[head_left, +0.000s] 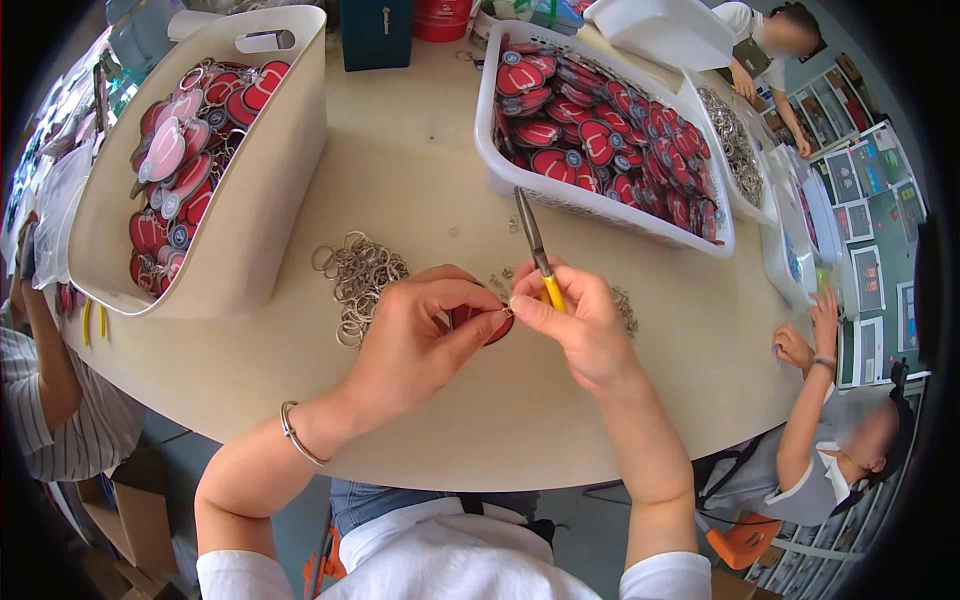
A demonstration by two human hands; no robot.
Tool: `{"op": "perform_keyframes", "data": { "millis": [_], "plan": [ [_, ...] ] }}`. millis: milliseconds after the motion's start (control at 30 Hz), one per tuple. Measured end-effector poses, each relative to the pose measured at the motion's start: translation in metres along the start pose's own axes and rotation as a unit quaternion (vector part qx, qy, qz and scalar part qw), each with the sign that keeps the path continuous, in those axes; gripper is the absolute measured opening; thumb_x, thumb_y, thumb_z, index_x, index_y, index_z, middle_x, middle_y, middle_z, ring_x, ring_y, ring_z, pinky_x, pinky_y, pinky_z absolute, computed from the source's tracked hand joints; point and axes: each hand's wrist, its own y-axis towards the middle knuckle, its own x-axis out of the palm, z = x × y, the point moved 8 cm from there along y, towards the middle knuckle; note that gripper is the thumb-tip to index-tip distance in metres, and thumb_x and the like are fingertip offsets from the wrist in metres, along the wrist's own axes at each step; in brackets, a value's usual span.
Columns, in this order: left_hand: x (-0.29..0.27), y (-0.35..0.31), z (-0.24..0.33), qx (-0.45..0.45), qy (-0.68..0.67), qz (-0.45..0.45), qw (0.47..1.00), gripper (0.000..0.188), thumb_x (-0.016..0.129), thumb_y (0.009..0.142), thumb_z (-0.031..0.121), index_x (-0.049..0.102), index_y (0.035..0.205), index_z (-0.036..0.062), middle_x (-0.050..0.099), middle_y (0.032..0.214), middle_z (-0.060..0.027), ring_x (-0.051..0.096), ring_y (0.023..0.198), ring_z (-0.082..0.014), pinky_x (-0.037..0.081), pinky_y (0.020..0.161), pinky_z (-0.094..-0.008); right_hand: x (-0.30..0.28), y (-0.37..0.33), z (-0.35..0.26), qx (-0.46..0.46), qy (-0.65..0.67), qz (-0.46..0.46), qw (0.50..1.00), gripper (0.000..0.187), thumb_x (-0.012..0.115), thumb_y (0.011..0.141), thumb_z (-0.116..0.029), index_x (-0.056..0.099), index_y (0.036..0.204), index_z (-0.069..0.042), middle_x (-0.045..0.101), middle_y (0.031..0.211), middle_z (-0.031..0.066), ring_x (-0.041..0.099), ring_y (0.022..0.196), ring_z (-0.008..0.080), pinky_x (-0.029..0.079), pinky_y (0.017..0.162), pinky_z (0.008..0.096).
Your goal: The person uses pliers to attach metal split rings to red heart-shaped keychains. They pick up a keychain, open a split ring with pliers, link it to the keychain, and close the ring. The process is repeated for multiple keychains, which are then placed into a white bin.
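Observation:
My left hand [405, 330] is closed in a pinch on a red, round-edged tag [497, 332], mostly hidden behind the fingers. My right hand [590, 330] meets it at the tag's top edge, thumb and fingertip pressed around a tiny metal piece too small to make out. Tucked in that same hand are pliers [533, 240] with yellow handles, their long jaws pointing away from me. Beside my left hand lies a heap of silver key rings [365, 285]. Small metal links [502, 280] are scattered just beyond my fingers, and more small metal parts [624, 308] lie partly behind my right hand.
A cream bin [290, 170] at the left holds red tags with rings. At the back right, a white basket [610, 210] is full of red tags, with a tray of metal parts [728, 140] beside it. Other people sit around the table [440, 430].

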Motion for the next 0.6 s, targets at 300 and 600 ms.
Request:
{"op": "perform_keyframes", "data": {
  "millis": [300, 600],
  "plan": [
    [-0.001, -0.001, 0.012, 0.031, 0.045, 0.011, 0.998, 0.007, 0.069, 0.079, -0.001, 0.067, 0.086, -0.0018, 0.063, 0.082, -0.0086, 0.061, 0.066, -0.0161, 0.048, 0.057, -0.0289, 0.000, 0.000, -0.009, -0.009, -0.086, -0.029, 0.996, 0.017, 0.070, 0.086, -0.012, 0.062, 0.087, 0.003, 0.054, 0.092, 0.0025, 0.053, 0.085, 0.0119, 0.043, 0.080, 0.0259],
    [0.011, 0.005, 0.019, 0.157, 0.276, 0.006, 0.948, 0.013, 0.065, 0.081, -0.006, 0.066, 0.093, -0.0011, 0.062, 0.085, -0.0105, 0.064, 0.068, -0.0204, 0.051, 0.058, -0.0280, -0.006, 0.005, 0.011, 0.055, 0.010, -0.044, 0.997, 0.014, 0.068, 0.087, -0.011, 0.062, 0.086, 0.001, 0.051, 0.088, -0.0017, 0.049, 0.080, 0.0077, 0.040, 0.073, 0.0233]
  ]
}}
